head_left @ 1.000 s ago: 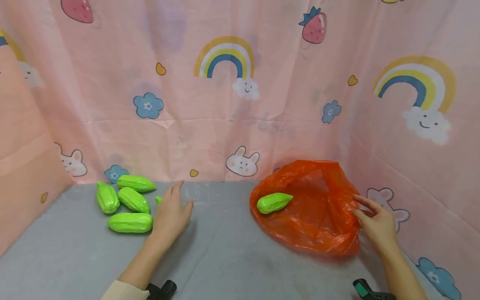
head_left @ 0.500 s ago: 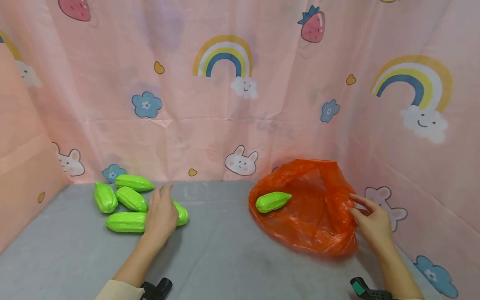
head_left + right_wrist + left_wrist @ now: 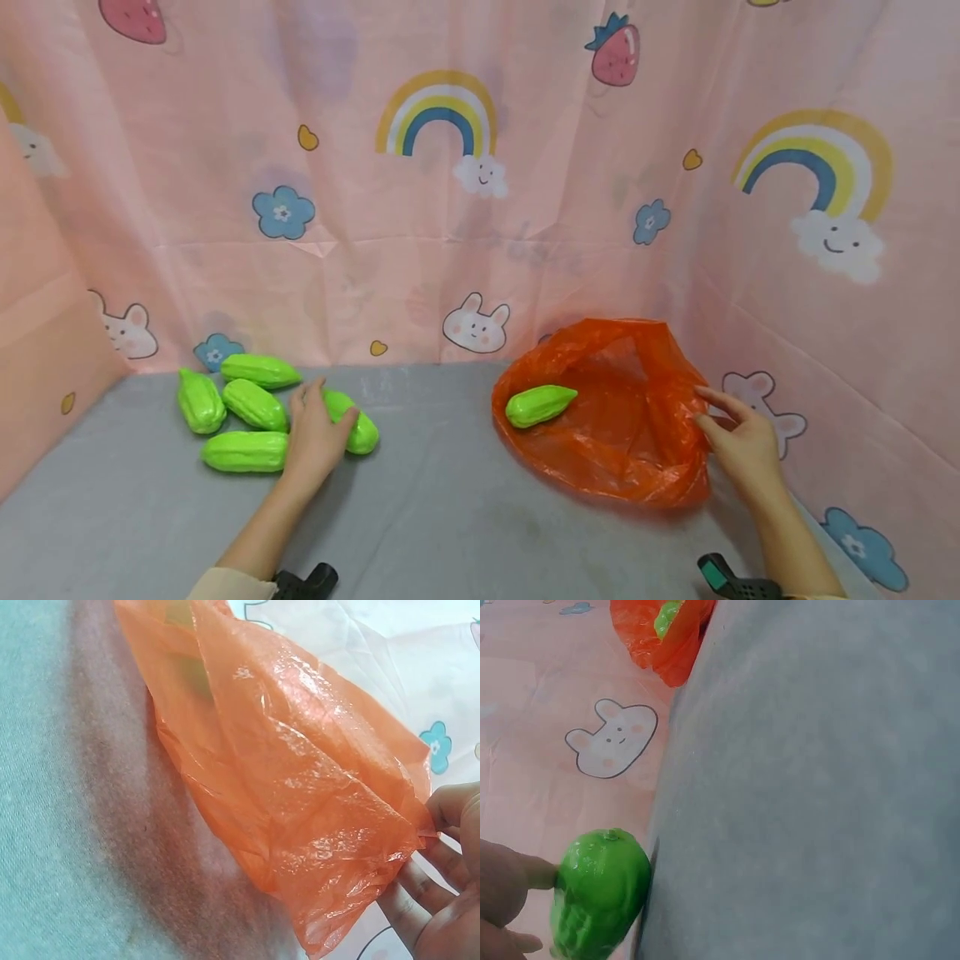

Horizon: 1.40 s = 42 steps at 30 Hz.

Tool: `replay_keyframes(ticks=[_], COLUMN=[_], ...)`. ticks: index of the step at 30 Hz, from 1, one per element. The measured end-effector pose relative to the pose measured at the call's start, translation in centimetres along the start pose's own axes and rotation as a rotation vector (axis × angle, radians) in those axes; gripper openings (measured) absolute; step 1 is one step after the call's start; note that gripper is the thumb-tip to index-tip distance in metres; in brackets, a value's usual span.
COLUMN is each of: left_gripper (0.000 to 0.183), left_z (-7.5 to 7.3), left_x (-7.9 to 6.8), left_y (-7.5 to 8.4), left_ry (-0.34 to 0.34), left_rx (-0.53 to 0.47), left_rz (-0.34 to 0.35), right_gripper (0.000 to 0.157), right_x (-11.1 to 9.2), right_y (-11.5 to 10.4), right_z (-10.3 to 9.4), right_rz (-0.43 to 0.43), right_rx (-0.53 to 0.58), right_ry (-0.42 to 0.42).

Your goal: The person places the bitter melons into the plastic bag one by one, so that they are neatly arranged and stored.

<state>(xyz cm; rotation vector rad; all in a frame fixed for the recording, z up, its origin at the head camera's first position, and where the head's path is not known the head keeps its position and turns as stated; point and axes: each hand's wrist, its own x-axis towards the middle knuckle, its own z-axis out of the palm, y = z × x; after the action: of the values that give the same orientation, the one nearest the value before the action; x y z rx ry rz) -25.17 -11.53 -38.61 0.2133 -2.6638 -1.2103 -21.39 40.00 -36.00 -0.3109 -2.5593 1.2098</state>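
My left hand (image 3: 311, 433) is over a green, ridged gourd (image 3: 363, 432), its thumb against the gourd and its fingers loosely extended along the left side. In the left wrist view this gourd (image 3: 604, 892) stands beside a fingertip; the hand is mostly cut off there. On the right, my right hand (image 3: 746, 446) pinches the edge of an orange plastic bag (image 3: 630, 467) between thumb and fingers. The bag's mouth is held wide towards the left. Another green gourd (image 3: 540, 406) lies inside, near the mouth. In the right wrist view the bag (image 3: 300, 787) stretches from the fingertips.
Several more green gourds (image 3: 255, 406) lie clustered left of my left hand. Grey cloth (image 3: 442, 517) covers the table surface. A pink printed curtain (image 3: 360, 275) stands behind and along both sides, close to the bag.
My left hand has shifted left, uncovering the gourd that it had mostly hidden, and the thumb now lies against it. The right hand keeps its hold on the bag. The view has turned slightly.
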Motion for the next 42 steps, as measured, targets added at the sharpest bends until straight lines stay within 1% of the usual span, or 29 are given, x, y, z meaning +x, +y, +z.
replay_keyframes(ticks=[3, 7, 10, 13, 18, 22, 25, 30, 35, 38, 42], left_gripper=[0.085, 0.089, 0.086, 0.084, 0.072, 0.059, 0.054, 0.052, 0.054, 0.053, 0.049], left_z=[0.2, 0.4, 0.6, 1.0, 1.6, 1.9, 1.9, 2.0, 2.1, 2.2, 2.1], left_x=[0.0, -0.2, -0.3, -0.4, -0.4, -0.5, -0.5, -0.5, -0.3, -0.2, -0.1], left_y=[-0.1, 0.0, 0.2, 0.3, 0.4, 0.3, 0.3, -0.1, -0.5, -0.6, -0.5], left_ry=[0.0, -0.008, -0.021, -0.026, -0.034, -0.034, -0.035, -0.034, -0.017, 0.008, 0.023], left_rx=[-0.016, -0.024, -0.031, -0.018, 0.016, 0.035, 0.046, 0.047, 0.049, 0.022, -0.006], left_rz=[-0.005, 0.012, 0.043, 0.071, 0.109, 0.113, 0.112, 0.146, 0.191, 0.208, 0.217], right_gripper=[0.05, 0.05, 0.051, 0.051, 0.05, 0.049, 0.048, 0.047, 0.047, 0.047, 0.047], right_x=[0.0, -0.1, -0.2, -0.3, -0.3, -0.4, -0.4, -0.4, -0.4, -0.3, -0.2], right_y=[0.1, 0.4, 0.7, 0.9, 0.9, 0.8, 0.7, 0.5, 0.2, 0.0, -0.2], right_z=[-0.1, -0.2, -0.2, -0.3, -0.3, -0.1, 0.1, 0.5, 0.6, 0.5, 0.5], right_rz=[0.013, 0.016, 0.019, 0.027, 0.008, -0.01, -0.02, -0.054, -0.032, -0.025, -0.029], right_rx=[-0.014, -0.025, -0.024, -0.019, 0.001, 0.01, 0.023, 0.042, 0.045, 0.043, 0.042], right_ry=[-0.003, -0.004, 0.001, 0.013, 0.018, 0.016, 0.022, 0.032, 0.034, 0.036, 0.038])
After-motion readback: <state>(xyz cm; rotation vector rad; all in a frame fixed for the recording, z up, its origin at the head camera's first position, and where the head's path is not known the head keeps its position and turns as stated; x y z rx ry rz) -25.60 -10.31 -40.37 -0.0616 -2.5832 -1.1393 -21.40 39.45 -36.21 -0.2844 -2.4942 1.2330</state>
